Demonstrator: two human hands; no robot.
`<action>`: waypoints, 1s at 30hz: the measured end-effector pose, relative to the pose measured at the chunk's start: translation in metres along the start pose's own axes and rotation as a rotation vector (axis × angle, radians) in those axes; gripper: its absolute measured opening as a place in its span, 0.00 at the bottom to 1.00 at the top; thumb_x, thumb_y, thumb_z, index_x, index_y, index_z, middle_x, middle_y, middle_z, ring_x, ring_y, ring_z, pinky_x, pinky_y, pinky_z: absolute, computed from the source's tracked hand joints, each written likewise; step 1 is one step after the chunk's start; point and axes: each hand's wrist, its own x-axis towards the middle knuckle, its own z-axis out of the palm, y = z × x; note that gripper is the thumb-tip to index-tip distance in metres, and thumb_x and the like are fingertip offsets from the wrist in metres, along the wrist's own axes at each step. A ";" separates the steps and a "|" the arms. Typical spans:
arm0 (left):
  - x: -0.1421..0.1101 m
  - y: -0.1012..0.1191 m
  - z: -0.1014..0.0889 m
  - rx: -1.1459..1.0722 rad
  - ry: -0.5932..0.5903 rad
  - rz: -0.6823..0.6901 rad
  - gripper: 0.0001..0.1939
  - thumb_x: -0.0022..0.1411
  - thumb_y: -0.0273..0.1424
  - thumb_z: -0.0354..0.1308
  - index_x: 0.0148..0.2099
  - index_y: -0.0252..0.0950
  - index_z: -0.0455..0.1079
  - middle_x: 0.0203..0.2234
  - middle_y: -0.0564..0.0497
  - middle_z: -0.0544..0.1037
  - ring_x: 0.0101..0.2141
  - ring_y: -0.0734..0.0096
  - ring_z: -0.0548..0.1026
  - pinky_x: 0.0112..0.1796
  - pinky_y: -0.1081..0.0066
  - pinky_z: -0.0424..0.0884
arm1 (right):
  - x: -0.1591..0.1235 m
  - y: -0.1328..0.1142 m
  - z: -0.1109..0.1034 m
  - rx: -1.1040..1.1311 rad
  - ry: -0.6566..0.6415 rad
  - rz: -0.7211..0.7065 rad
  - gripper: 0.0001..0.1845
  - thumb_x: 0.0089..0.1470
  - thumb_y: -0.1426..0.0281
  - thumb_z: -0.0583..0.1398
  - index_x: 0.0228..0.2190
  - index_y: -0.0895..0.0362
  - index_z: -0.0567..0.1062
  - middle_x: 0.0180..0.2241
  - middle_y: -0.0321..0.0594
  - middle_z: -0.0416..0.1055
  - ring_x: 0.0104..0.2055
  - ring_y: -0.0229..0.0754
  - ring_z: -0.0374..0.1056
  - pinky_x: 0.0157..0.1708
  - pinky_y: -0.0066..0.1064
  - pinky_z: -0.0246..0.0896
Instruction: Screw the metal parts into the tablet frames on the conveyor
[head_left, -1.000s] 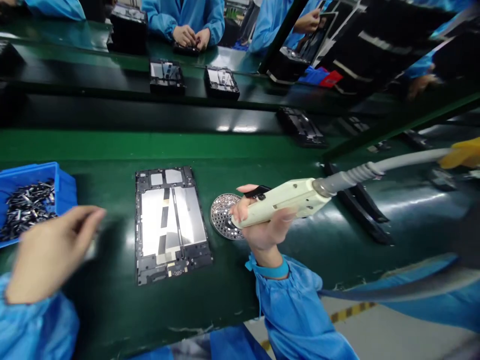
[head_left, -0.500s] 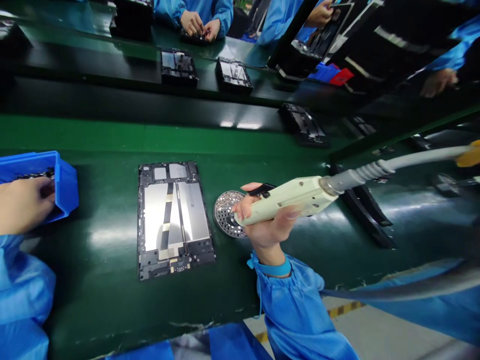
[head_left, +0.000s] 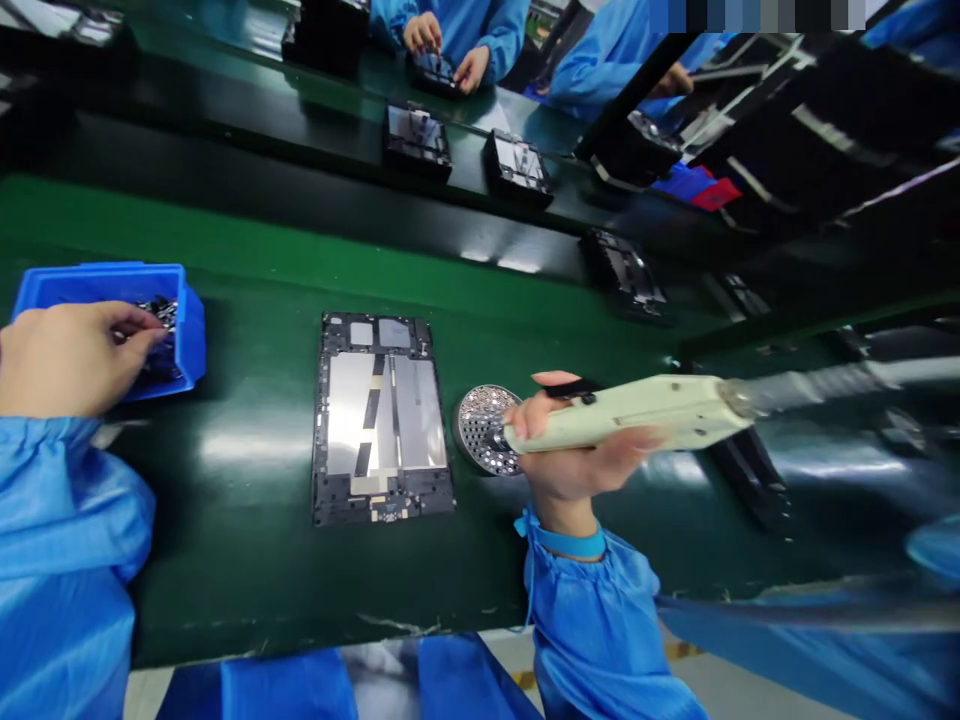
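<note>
My left hand [head_left: 75, 358] reaches over the wall of a blue plastic bin [head_left: 193, 340], its fingertips among small dark metal parts [head_left: 166, 312]. Whether those fingers hold a part is hidden. My right hand [head_left: 577, 455] is wrapped around a cream electric screwdriver [head_left: 637, 412], whose grey cable runs off to the right. Its tip points down by a round perforated metal screw tray [head_left: 480, 430] holding small screws. Between my hands lies a black tablet frame [head_left: 382, 420] with silver panels, flat on the belt and untouched.
A green conveyor belt [head_left: 225, 560] runs beneath everything. Black frames [head_left: 517, 168] sit on a farther belt, with a co-worker's hands [head_left: 442, 55] working beyond them. Dark bar-shaped parts [head_left: 754, 480] lie at the right.
My left hand has moved from in front of the bin to over it, fingers among the parts. The view has shifted, so everything sits further right. The screwdriver stays in my right hand.
</note>
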 end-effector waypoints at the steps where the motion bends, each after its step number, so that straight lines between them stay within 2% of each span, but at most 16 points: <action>1: -0.003 0.005 -0.003 -0.014 -0.003 -0.027 0.20 0.62 0.45 0.53 0.46 0.41 0.79 0.35 0.51 0.81 0.42 0.53 0.77 0.50 0.58 0.72 | -0.001 -0.005 -0.001 0.010 -0.005 0.000 0.41 0.45 0.28 0.60 0.35 0.53 0.77 0.14 0.29 0.59 0.14 0.40 0.55 0.20 0.36 0.56; 4: -0.009 0.017 -0.010 -0.100 -0.013 -0.069 0.16 0.64 0.36 0.55 0.49 0.35 0.77 0.42 0.49 0.82 0.51 0.50 0.77 0.59 0.51 0.67 | -0.009 -0.024 0.002 0.051 -0.069 0.062 0.42 0.41 0.29 0.65 0.38 0.52 0.79 0.15 0.28 0.59 0.16 0.40 0.55 0.22 0.35 0.56; 7: -0.013 0.022 -0.013 -0.218 0.065 -0.072 0.17 0.68 0.34 0.53 0.53 0.30 0.72 0.44 0.49 0.81 0.54 0.50 0.77 0.62 0.49 0.64 | -0.029 -0.038 0.019 0.035 -0.176 0.110 0.43 0.45 0.27 0.62 0.41 0.51 0.79 0.16 0.30 0.60 0.17 0.42 0.57 0.24 0.37 0.58; 10: -0.018 0.022 -0.016 -0.348 0.166 0.000 0.23 0.74 0.42 0.49 0.58 0.29 0.66 0.37 0.56 0.79 0.49 0.60 0.80 0.58 0.55 0.66 | -0.056 -0.040 0.045 0.011 -0.250 0.129 0.44 0.48 0.26 0.58 0.43 0.51 0.78 0.17 0.31 0.59 0.17 0.42 0.57 0.24 0.39 0.60; 13: -0.029 0.027 -0.020 -0.484 0.165 0.135 0.28 0.76 0.51 0.44 0.59 0.32 0.66 0.34 0.57 0.78 0.42 0.69 0.81 0.48 0.63 0.68 | -0.074 -0.034 0.064 0.006 -0.293 0.131 0.42 0.49 0.26 0.57 0.43 0.48 0.76 0.18 0.30 0.58 0.17 0.42 0.55 0.23 0.39 0.61; 16: -0.045 0.044 -0.020 -0.567 0.046 0.319 0.23 0.75 0.47 0.44 0.54 0.36 0.71 0.31 0.55 0.76 0.40 0.68 0.80 0.45 0.63 0.68 | -0.078 -0.028 0.068 -0.008 -0.332 0.149 0.41 0.50 0.26 0.56 0.44 0.47 0.76 0.18 0.29 0.58 0.17 0.42 0.56 0.24 0.39 0.62; 19: -0.061 0.068 -0.010 -0.588 -0.201 0.506 0.13 0.72 0.38 0.52 0.43 0.37 0.74 0.29 0.53 0.74 0.40 0.61 0.80 0.48 0.61 0.71 | -0.075 -0.025 0.064 -0.005 -0.358 0.136 0.41 0.51 0.26 0.56 0.44 0.47 0.76 0.18 0.29 0.58 0.17 0.42 0.56 0.25 0.39 0.61; 22: -0.074 0.086 0.006 -0.467 -0.406 0.684 0.07 0.67 0.27 0.57 0.35 0.38 0.74 0.31 0.52 0.75 0.36 0.63 0.79 0.45 0.64 0.73 | -0.075 -0.026 0.064 0.013 -0.362 0.123 0.40 0.53 0.27 0.55 0.42 0.49 0.76 0.18 0.29 0.58 0.16 0.40 0.54 0.24 0.38 0.58; 24: -0.079 0.091 0.015 -0.330 -0.446 0.782 0.09 0.65 0.22 0.57 0.34 0.37 0.75 0.34 0.49 0.77 0.34 0.65 0.79 0.42 0.66 0.74 | -0.077 -0.028 0.067 -0.004 -0.368 0.142 0.37 0.56 0.29 0.54 0.39 0.48 0.76 0.18 0.29 0.58 0.16 0.40 0.54 0.25 0.38 0.58; 26: -0.082 0.091 0.021 -0.240 -0.445 0.837 0.10 0.63 0.20 0.56 0.39 0.37 0.77 0.37 0.47 0.78 0.35 0.65 0.79 0.41 0.66 0.74 | -0.080 -0.030 0.070 -0.043 -0.370 0.152 0.35 0.58 0.30 0.53 0.37 0.47 0.75 0.17 0.29 0.58 0.16 0.41 0.53 0.26 0.40 0.59; 30: -0.080 0.087 0.022 -0.254 -0.480 0.814 0.13 0.61 0.21 0.61 0.47 0.37 0.77 0.40 0.47 0.80 0.41 0.59 0.80 0.45 0.65 0.75 | -0.082 -0.030 0.075 -0.057 -0.383 0.160 0.40 0.55 0.27 0.47 0.37 0.47 0.75 0.18 0.30 0.59 0.16 0.42 0.54 0.25 0.41 0.60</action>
